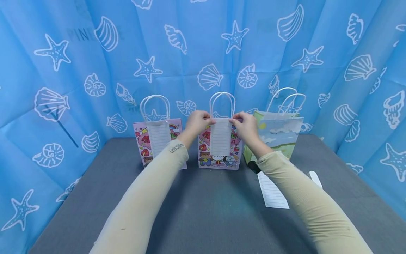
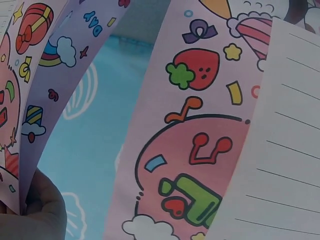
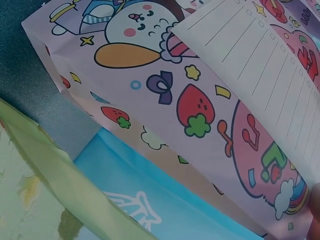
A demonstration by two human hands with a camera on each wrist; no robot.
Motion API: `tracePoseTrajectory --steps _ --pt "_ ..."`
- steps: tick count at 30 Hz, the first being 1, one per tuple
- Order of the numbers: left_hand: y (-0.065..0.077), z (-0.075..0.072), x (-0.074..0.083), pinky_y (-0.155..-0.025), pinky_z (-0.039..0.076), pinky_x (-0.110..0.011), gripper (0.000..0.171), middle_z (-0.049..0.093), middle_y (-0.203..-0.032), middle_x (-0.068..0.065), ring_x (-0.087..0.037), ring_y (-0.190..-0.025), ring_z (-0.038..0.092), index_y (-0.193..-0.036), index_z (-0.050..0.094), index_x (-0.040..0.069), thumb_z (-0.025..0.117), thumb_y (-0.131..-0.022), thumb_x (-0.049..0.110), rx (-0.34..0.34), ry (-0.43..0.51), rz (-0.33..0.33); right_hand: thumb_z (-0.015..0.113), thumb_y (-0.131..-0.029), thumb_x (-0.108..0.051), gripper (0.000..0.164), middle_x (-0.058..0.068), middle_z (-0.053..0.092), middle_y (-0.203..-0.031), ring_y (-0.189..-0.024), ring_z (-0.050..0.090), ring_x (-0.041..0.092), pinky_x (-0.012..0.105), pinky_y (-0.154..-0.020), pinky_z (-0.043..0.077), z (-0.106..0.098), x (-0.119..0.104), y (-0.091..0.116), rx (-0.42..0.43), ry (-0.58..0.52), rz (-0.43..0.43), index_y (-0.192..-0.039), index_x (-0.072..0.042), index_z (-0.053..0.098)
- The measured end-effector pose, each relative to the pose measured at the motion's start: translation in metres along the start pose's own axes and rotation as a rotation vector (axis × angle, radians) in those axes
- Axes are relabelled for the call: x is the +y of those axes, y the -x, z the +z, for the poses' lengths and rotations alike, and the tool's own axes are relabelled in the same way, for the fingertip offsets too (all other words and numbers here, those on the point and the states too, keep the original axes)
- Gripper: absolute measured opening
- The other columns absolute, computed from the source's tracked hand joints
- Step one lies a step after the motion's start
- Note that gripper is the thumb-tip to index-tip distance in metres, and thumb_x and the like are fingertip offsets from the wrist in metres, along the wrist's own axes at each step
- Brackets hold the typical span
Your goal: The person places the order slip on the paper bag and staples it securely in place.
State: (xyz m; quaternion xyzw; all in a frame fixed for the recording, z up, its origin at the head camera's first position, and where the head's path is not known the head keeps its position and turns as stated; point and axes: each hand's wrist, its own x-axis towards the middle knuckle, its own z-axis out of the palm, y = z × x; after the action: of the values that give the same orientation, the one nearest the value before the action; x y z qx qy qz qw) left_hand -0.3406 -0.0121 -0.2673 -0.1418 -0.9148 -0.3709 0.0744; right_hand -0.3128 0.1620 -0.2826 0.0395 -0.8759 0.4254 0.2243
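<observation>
In the head view, a lined paper sheet (image 1: 220,137) lies against the front of the middle paper gift bag (image 1: 204,150), which is lilac with cartoon animals. My left hand (image 1: 197,123) pinches the sheet's top left corner at the bag's rim. Opposite it, my right hand (image 1: 248,127) pinches the top right corner. White handles (image 1: 222,94) rise between the hands. The right wrist view shows the sheet (image 3: 260,60) over the bag's printed front (image 3: 160,45), and a fingertip (image 3: 314,212) at the right edge.
To the left stands a similar lilac bag (image 1: 139,141) with a lined sheet (image 1: 158,134) on its front. A green landscape bag (image 1: 280,134) stands at right. Near my right forearm lie another lined sheet (image 1: 273,194), a white flat stick (image 1: 315,179) and a small black object (image 1: 253,167).
</observation>
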Motion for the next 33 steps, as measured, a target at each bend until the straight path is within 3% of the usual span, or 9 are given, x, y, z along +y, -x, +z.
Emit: tracePoseTrajectory --steps 10,17,23,28,33 --pt "0.003 -0.002 -0.001 -0.066 0.045 -0.026 0.021 0.066 -0.089 -0.007 -0.016 -0.073 0.052 -0.102 0.070 0.004 0.064 -0.095 0.023 -0.043 0.044 0.019 0.063 -0.096 -0.012 0.020 0.022 0.068 -0.104 -0.094 0.065 0.032 0.042 -0.082 0.053 0.001 0.000 0.000 0.006 0.010 0.007 -0.105 0.006 0.066" --pt "0.004 0.000 0.000 -0.076 0.050 -0.031 0.021 0.069 -0.098 -0.007 -0.019 -0.086 0.061 -0.104 0.071 0.005 0.065 -0.095 0.022 -0.018 0.056 0.008 0.062 -0.096 -0.013 0.020 0.021 0.068 -0.107 -0.098 0.065 0.032 0.042 -0.084 0.052 0.000 -0.002 0.000 0.003 0.033 0.013 -0.106 0.004 0.066" --pt "0.003 0.001 0.001 -0.077 0.051 -0.031 0.021 0.069 -0.099 -0.008 -0.020 -0.088 0.062 -0.105 0.071 0.005 0.065 -0.094 0.022 0.000 0.052 0.000 0.063 -0.096 -0.014 0.026 0.021 0.066 -0.111 -0.101 0.064 0.032 0.041 -0.085 0.052 -0.003 -0.003 0.000 -0.022 0.017 0.019 -0.113 0.005 0.064" --pt "0.003 0.001 0.001 -0.075 0.050 -0.031 0.021 0.069 -0.098 -0.008 -0.020 -0.085 0.061 -0.103 0.071 0.004 0.065 -0.094 0.022 0.010 0.048 -0.005 0.066 -0.093 -0.009 0.038 0.025 0.054 -0.126 -0.115 0.056 0.037 0.042 -0.096 0.047 -0.011 -0.004 0.004 -0.014 0.001 -0.047 -0.125 0.009 0.057" --pt "0.004 0.001 0.001 -0.074 0.050 -0.031 0.021 0.069 -0.096 -0.008 -0.020 -0.083 0.061 -0.103 0.071 0.004 0.065 -0.094 0.022 0.006 0.058 -0.009 0.067 -0.089 0.001 0.032 0.028 0.052 -0.123 -0.117 0.047 0.040 0.048 -0.100 0.039 -0.022 -0.005 0.013 0.053 -0.038 -0.171 -0.117 0.014 0.059"
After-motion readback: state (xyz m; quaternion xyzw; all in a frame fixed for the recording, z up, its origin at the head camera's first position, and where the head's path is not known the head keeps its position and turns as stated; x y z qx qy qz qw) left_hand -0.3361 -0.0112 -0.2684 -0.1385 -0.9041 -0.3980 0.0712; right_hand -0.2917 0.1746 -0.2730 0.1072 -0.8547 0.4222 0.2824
